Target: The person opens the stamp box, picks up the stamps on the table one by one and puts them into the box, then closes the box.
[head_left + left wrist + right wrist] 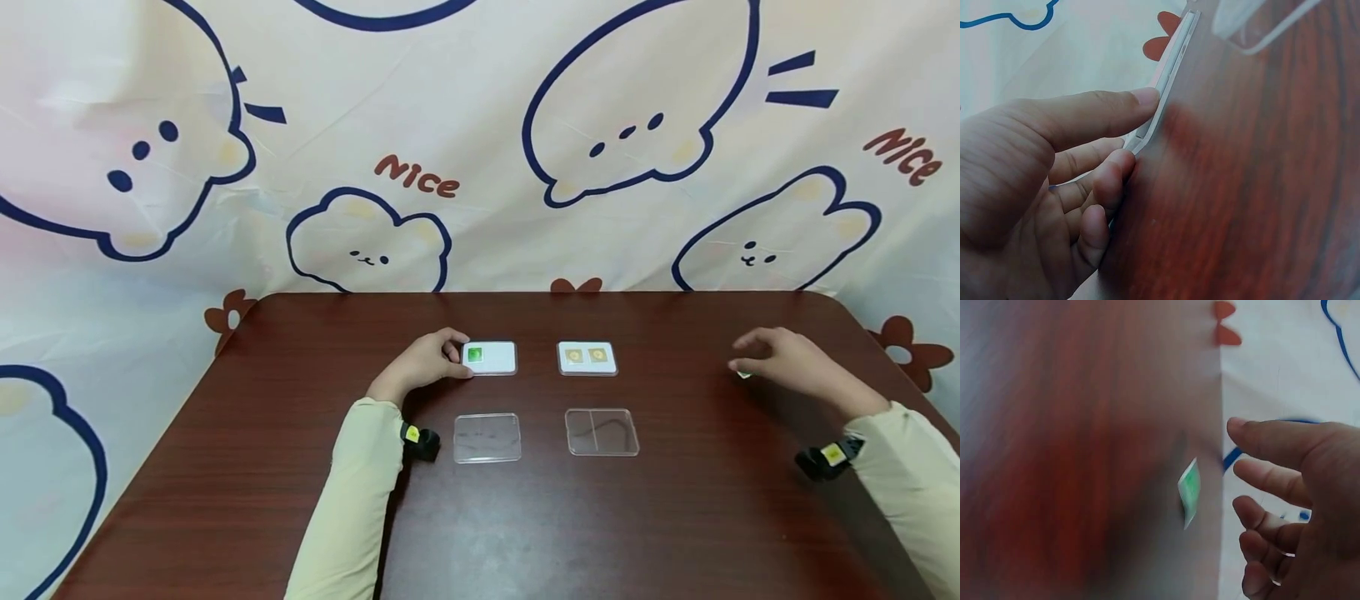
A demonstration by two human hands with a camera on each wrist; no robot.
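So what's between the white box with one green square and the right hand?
In the head view, another white box with two yellowish squares sits between them; the rest of the stretch, up to the right hand, is bare brown table.

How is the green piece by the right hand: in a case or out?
Out: that green piece lies on the brown table, away from both white cases.

Red "Nice" [417,177], printed twice, on backdrop [480,108]
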